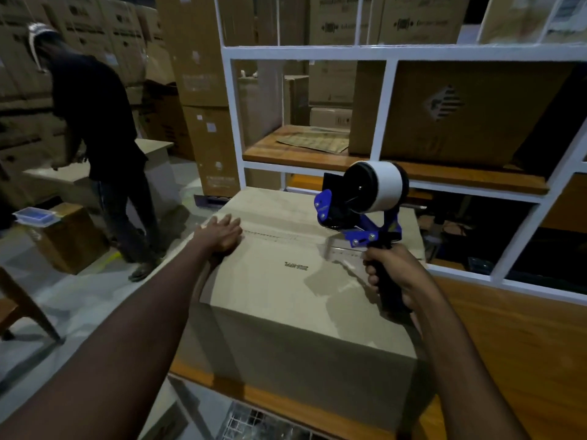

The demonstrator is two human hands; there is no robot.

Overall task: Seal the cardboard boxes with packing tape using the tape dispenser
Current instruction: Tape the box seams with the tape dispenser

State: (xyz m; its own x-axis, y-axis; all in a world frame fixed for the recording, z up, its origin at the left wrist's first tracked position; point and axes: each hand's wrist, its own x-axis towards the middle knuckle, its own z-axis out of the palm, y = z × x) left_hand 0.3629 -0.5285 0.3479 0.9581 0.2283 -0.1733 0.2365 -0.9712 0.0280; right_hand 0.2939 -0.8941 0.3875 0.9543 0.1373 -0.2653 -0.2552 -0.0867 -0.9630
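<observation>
Cardboard box stands on the wooden tabletop, close to its front edge and toward its left end, flaps down and meeting in a centre seam. The seam's long axis runs left to right across the lid, roughly parallel to the white rack behind. The box is probably stiff at its edges but springy over the seam, so it is best steadied from above. The left hand does that, lying flat with straight fingers on the lid at the seam's left end. The tape dispenser hangs over the seam's right end. It looks light and rigid, and the sensible hold is its black handle — the right hand has its fingers wrapped firmly round it. The nose points left along the seam, the handle slants back toward the person, and the tape roll rides on top. A short glossy strip of tape lies below the nose; whether it joins the roll is unclear.
</observation>
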